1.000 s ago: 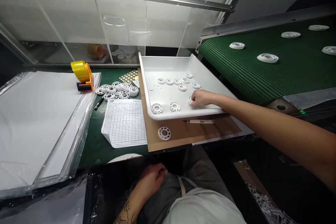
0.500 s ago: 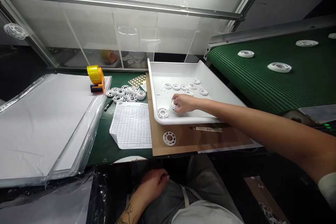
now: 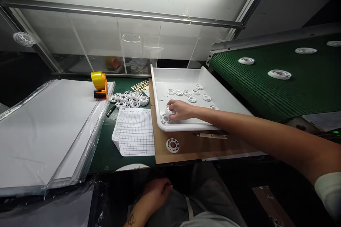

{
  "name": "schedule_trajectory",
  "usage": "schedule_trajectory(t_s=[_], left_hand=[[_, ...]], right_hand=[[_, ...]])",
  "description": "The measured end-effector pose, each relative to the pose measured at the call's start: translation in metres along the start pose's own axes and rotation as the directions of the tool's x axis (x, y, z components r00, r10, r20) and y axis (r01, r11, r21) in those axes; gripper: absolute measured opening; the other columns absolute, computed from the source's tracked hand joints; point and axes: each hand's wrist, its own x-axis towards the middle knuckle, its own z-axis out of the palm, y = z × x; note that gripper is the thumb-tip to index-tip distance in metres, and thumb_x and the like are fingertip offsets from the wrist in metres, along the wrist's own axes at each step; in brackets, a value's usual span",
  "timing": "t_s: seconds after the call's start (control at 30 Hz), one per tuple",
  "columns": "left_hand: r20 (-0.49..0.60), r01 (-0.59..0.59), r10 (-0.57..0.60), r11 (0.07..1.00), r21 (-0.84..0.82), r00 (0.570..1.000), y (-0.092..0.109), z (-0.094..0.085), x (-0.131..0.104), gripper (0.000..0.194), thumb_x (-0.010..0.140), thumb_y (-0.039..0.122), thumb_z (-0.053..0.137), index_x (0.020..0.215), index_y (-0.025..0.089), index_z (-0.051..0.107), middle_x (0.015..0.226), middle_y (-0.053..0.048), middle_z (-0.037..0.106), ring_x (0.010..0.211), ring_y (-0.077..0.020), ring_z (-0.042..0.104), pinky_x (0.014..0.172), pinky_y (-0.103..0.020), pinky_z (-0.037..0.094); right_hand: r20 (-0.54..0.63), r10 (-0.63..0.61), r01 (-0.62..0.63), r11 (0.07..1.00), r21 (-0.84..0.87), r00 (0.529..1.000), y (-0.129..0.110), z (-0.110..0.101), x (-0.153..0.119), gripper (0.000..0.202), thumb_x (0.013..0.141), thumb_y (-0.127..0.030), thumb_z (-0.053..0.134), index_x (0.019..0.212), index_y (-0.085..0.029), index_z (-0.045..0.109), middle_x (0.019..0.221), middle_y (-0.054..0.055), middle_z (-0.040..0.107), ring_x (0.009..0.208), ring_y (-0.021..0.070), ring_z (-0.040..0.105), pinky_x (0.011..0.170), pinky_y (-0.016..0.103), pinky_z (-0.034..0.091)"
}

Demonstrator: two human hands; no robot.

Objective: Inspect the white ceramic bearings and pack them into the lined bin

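My right hand [image 3: 181, 110] reaches into the white tray [image 3: 181, 126], its fingers closed on a white plastic ring [image 3: 169, 110]. Just below the held ring, another white ring [image 3: 165, 118] lies in the tray's near left corner; whether the two touch I cannot tell. Several more rings, among them one at the middle [image 3: 191, 99], lie spread over the tray floor. My left hand [image 3: 159, 188] rests low on my lap, fingers curled in; what they hold, if anything, is hidden.
A single ring [image 3: 173, 145] lies on the brown cardboard [image 3: 191, 150]. Left of the tray are a pile of rings [image 3: 134, 103], a printed form [image 3: 136, 131], a marker [image 3: 111, 110] and a tape dispenser [image 3: 100, 84]. The green conveyor [image 3: 255, 85] at right carries several rings.
My right hand has moved left and toward the tray's near corner with the ring. The whole view has shifted slightly. My left hand stays on my lap.
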Motion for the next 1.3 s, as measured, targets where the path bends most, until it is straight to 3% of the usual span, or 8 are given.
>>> schedule_trajectory(t_s=[0.17, 0.3, 0.4, 0.5, 0.67, 0.83, 1.03, 1.3], left_hand=[[-0.001, 0.000, 0.000, 1.000, 0.006, 1.000, -0.008, 0.003, 0.004, 0.036, 0.102, 0.035, 0.051, 0.118, 0.020, 0.079, 0.121, -0.012, 0.083, 0.115, -0.0282, 0.075, 0.098, -0.034, 0.053], [-0.006, -0.001, 0.001, 1.000, -0.002, 1.000, -0.011, 0.003, 0.005, 0.036, 0.103, 0.036, 0.050, 0.118, 0.021, 0.079, 0.120, -0.011, 0.083, 0.115, -0.0274, 0.075, 0.098, -0.033, 0.053], [-0.003, 0.012, -0.012, 1.000, -0.005, 1.000, -0.009, 0.003, 0.004, 0.036, 0.103, 0.035, 0.050, 0.116, 0.020, 0.080, 0.118, -0.011, 0.083, 0.113, -0.0271, 0.075, 0.096, -0.033, 0.053], [0.008, 0.027, -0.026, 1.000, -0.005, 1.000, -0.008, 0.003, 0.004, 0.036, 0.103, 0.034, 0.051, 0.118, 0.019, 0.080, 0.118, -0.012, 0.083, 0.113, -0.0277, 0.076, 0.096, -0.034, 0.054], [0.015, 0.069, -0.069, 0.997, -0.021, 0.998, -0.010, 0.004, 0.005, 0.043, 0.103, 0.039, 0.050, 0.130, 0.020, 0.077, 0.132, -0.013, 0.080, 0.124, -0.0301, 0.073, 0.106, -0.036, 0.053], [0.029, 0.111, -0.110, 0.993, -0.038, 0.994, -0.011, -0.001, 0.004, 0.048, 0.103, 0.044, 0.049, 0.137, 0.023, 0.075, 0.138, -0.011, 0.078, 0.130, -0.0295, 0.070, 0.111, -0.035, 0.052], [0.035, 0.139, -0.138, 0.990, -0.020, 0.990, -0.010, -0.008, 0.005, 0.050, 0.102, 0.039, 0.049, 0.142, 0.020, 0.071, 0.148, -0.014, 0.071, 0.137, -0.0339, 0.065, 0.117, -0.041, 0.049], [0.030, 0.124, -0.123, 0.992, -0.034, 0.992, -0.006, -0.012, 0.003, 0.047, 0.100, 0.038, 0.051, 0.137, 0.021, 0.074, 0.147, -0.014, 0.072, 0.137, -0.0340, 0.066, 0.117, -0.042, 0.048]], right_hand=[[0.029, -0.030, 0.030, 1.000, 0.001, 0.999, -0.008, -0.001, 0.016, 0.023, 0.104, -0.037, 0.078, 0.113, -0.017, 0.072, 0.137, 0.010, 0.064, 0.116, 0.0267, 0.065, 0.101, 0.045, 0.058], [-0.039, 0.170, -0.171, 0.985, -0.004, 0.985, 0.033, -0.028, 0.011, 0.022, 0.107, -0.036, 0.075, 0.116, -0.016, 0.071, 0.128, 0.009, 0.067, 0.107, 0.0252, 0.068, 0.095, 0.042, 0.061], [-0.140, 0.405, -0.407, 0.913, 0.010, 0.904, 0.077, -0.044, 0.001, 0.028, 0.109, -0.039, 0.071, 0.121, -0.014, 0.070, 0.128, 0.009, 0.066, 0.110, 0.0289, 0.068, 0.094, 0.044, 0.062], [-0.125, 0.567, -0.568, 0.822, 0.039, 0.814, 0.109, -0.039, -0.006, 0.029, 0.109, -0.040, 0.072, 0.121, -0.014, 0.070, 0.121, 0.007, 0.069, 0.105, 0.0278, 0.070, 0.091, 0.043, 0.063], [-0.059, 0.647, -0.642, 0.762, 0.086, 0.760, 0.131, -0.017, 0.000, 0.027, 0.108, -0.037, 0.075, 0.119, -0.013, 0.070, 0.115, 0.008, 0.070, 0.098, 0.0235, 0.071, 0.087, 0.040, 0.064], [-0.130, 0.685, -0.671, 0.729, 0.134, 0.717, 0.149, -0.025, 0.026, 0.030, 0.108, -0.040, 0.074, 0.121, -0.013, 0.070, 0.119, 0.008, 0.070, 0.103, 0.0263, 0.071, 0.088, 0.041, 0.064], [-0.108, 0.681, -0.664, 0.731, 0.159, 0.724, 0.158, -0.035, 0.054, 0.026, 0.109, -0.038, 0.073, 0.118, -0.014, 0.071, 0.115, 0.007, 0.071, 0.096, 0.0229, 0.072, 0.084, 0.038, 0.065], [-0.033, 0.642, -0.630, 0.759, 0.165, 0.766, 0.134, -0.038, 0.080, 0.027, 0.107, -0.037, 0.076, 0.118, -0.013, 0.071, 0.116, 0.007, 0.070, 0.100, 0.0257, 0.072, 0.086, 0.039, 0.065]])
